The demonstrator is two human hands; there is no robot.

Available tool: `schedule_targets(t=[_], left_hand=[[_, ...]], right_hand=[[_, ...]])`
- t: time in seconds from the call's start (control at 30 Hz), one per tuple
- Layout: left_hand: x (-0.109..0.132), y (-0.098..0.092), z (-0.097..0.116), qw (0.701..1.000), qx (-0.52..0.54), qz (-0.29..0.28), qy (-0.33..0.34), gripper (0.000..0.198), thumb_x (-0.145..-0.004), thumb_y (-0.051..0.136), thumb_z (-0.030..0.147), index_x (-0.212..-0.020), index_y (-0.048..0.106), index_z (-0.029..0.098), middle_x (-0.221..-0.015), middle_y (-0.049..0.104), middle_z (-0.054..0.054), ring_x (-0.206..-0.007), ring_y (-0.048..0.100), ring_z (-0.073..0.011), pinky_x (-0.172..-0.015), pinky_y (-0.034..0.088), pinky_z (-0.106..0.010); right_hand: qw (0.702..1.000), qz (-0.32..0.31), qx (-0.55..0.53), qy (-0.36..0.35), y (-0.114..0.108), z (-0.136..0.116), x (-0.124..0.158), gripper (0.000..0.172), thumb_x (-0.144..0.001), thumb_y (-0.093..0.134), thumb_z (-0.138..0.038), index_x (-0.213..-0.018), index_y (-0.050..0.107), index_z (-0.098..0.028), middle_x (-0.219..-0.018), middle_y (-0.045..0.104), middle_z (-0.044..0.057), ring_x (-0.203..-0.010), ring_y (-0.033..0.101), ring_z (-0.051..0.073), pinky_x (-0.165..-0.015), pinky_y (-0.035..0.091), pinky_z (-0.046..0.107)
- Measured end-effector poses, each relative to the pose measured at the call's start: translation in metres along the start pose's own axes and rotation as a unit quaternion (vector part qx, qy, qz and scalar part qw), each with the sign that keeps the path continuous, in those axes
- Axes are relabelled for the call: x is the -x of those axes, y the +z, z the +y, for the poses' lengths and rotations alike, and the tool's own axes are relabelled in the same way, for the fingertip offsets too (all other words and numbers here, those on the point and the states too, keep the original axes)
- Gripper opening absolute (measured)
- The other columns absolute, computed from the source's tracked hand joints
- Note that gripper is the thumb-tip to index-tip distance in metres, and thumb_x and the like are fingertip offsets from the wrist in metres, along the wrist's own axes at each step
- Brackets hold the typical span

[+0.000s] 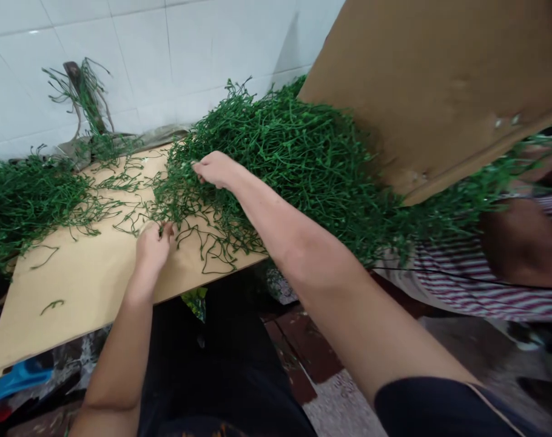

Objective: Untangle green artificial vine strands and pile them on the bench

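Note:
A large heap of thin, branched green stems [294, 145], plastic-looking, covers the middle and right of a tan board [98, 297]. My right hand [215, 169] reaches over the heap's left edge, its fingers pinched on green stems there. Lower and to the left, my left hand [154, 243] is just above the board, beside the loose stems. Its fingers are curled together, and what lies between them is too small to make out. Scattered stems [121, 182] are spread over the board left of the heap.
A second green pile [25, 200] lies at the board's left end. More stems hang on a dark upright post [82, 91] by the tiled wall [134, 54]. A brown panel [440, 91] leans over the heap's right side. Another person in a striped garment [467, 279] is at right.

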State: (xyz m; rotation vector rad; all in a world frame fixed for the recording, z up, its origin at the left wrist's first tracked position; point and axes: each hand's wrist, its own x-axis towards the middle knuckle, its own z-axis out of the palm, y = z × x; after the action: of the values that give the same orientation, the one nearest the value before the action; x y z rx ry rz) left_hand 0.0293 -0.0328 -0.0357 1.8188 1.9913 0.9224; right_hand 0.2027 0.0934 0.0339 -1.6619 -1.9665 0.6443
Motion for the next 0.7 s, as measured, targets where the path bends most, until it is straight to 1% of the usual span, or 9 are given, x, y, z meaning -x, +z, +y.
schedule_targets(t=[0.07, 0.13, 0.2, 0.3, 0.4, 0.47, 0.53, 0.63, 0.7], left_hand=[[-0.012, 0.002, -0.004, 0.999, 0.006, 0.039, 0.030, 0.032, -0.078, 0.050, 0.042, -0.093, 0.060, 0.016, -0.099, 0.061, -0.012, -0.094, 0.058, -0.0236, -0.083, 0.044, -0.036], [-0.021, 0.002, -0.003, 0.996, 0.030, 0.067, 0.048, 0.043, -0.075, 0.055, 0.044, -0.107, 0.057, 0.015, -0.111, 0.058, -0.014, -0.104, 0.054, -0.0250, -0.092, 0.041, -0.039], [-0.028, 0.002, 0.004, 0.994, 0.076, 0.058, 0.048, 0.046, -0.073, 0.058, 0.046, -0.107, 0.057, 0.014, -0.111, 0.059, -0.014, -0.104, 0.055, -0.0243, -0.093, 0.040, -0.039], [-0.036, 0.003, 0.016, 0.974, 0.226, -0.003, 0.008, 0.041, -0.074, 0.057, 0.049, -0.092, 0.061, 0.012, -0.092, 0.065, -0.009, -0.087, 0.061, -0.0191, -0.082, 0.046, -0.032], [-0.046, 0.011, 0.024, 0.914, 0.397, -0.036, -0.072, 0.043, -0.072, 0.057, 0.056, -0.075, 0.059, 0.013, -0.067, 0.063, -0.003, -0.069, 0.061, -0.0141, -0.064, 0.046, -0.024], [-0.052, 0.018, 0.025, 0.865, 0.492, -0.024, -0.099, 0.042, -0.065, 0.065, 0.054, -0.072, 0.056, 0.014, -0.060, 0.061, 0.000, -0.061, 0.060, -0.0114, -0.057, 0.044, -0.021], [-0.059, 0.022, 0.024, 0.818, 0.565, 0.001, -0.108, 0.037, -0.062, 0.071, 0.047, -0.072, 0.055, 0.016, -0.060, 0.060, 0.002, -0.058, 0.058, -0.0093, -0.054, 0.042, -0.018], [-0.072, 0.022, 0.015, 0.755, 0.639, 0.043, -0.143, 0.026, -0.072, 0.065, 0.040, -0.069, 0.051, 0.017, -0.059, 0.060, 0.002, -0.054, 0.056, -0.0085, -0.051, 0.041, -0.018], [-0.082, 0.016, 0.006, 0.732, 0.659, 0.060, -0.166, 0.024, -0.082, 0.052, 0.035, -0.065, 0.046, 0.018, -0.052, 0.055, 0.003, -0.049, 0.053, -0.0082, -0.049, 0.040, -0.019]], right_hand=[[0.998, -0.054, -0.004, -0.010, -0.003, -0.011, 0.013, 0.042, -0.082, 0.044, -0.049, -0.062, 0.059, -0.015, -0.048, 0.044, 0.003, -0.046, 0.043, 0.013, -0.055, 0.042, 0.032], [0.997, -0.080, -0.007, -0.002, -0.004, -0.021, 0.023, 0.043, -0.082, 0.044, -0.050, -0.059, 0.057, -0.015, -0.046, 0.039, 0.001, -0.044, 0.039, 0.012, -0.052, 0.040, 0.031], [0.995, -0.098, -0.005, 0.004, -0.002, -0.026, 0.028, 0.044, -0.081, 0.046, -0.050, -0.054, 0.054, -0.016, -0.045, 0.037, 0.001, -0.042, 0.035, 0.010, -0.048, 0.038, 0.030], [0.991, -0.132, -0.013, -0.017, 0.004, -0.027, 0.032, 0.044, -0.080, 0.049, -0.049, -0.049, 0.049, -0.016, -0.044, 0.037, 0.000, -0.040, 0.031, 0.008, -0.042, 0.033, 0.027], [0.981, -0.176, -0.069, -0.035, 0.012, -0.028, 0.036, 0.043, -0.080, 0.051, -0.045, -0.049, 0.047, -0.016, -0.041, 0.034, -0.002, -0.037, 0.027, 0.005, -0.038, 0.027, 0.023], [0.972, -0.203, -0.118, -0.028, 0.017, -0.029, 0.039, 0.043, -0.084, 0.047, -0.041, -0.049, 0.044, -0.016, -0.038, 0.028, -0.005, -0.035, 0.022, 0.004, -0.036, 0.022, 0.021], [0.963, -0.213, -0.163, -0.022, 0.023, -0.029, 0.042, 0.043, -0.088, 0.042, -0.037, -0.050, 0.042, -0.016, -0.036, 0.023, -0.007, -0.034, 0.017, 0.003, -0.037, 0.018, 0.021], [0.960, -0.184, -0.208, -0.043, 0.035, -0.028, 0.048, 0.043, -0.090, 0.039, -0.034, -0.051, 0.043, -0.015, -0.035, 0.025, -0.007, -0.034, 0.018, 0.003, -0.038, 0.016, 0.021], [0.961, -0.150, -0.218, -0.083, 0.043, -0.027, 0.055, 0.044, -0.089, 0.042, -0.032, -0.049, 0.044, -0.014, -0.036, 0.029, -0.007, -0.036, 0.022, 0.003, -0.041, 0.020, 0.020]])
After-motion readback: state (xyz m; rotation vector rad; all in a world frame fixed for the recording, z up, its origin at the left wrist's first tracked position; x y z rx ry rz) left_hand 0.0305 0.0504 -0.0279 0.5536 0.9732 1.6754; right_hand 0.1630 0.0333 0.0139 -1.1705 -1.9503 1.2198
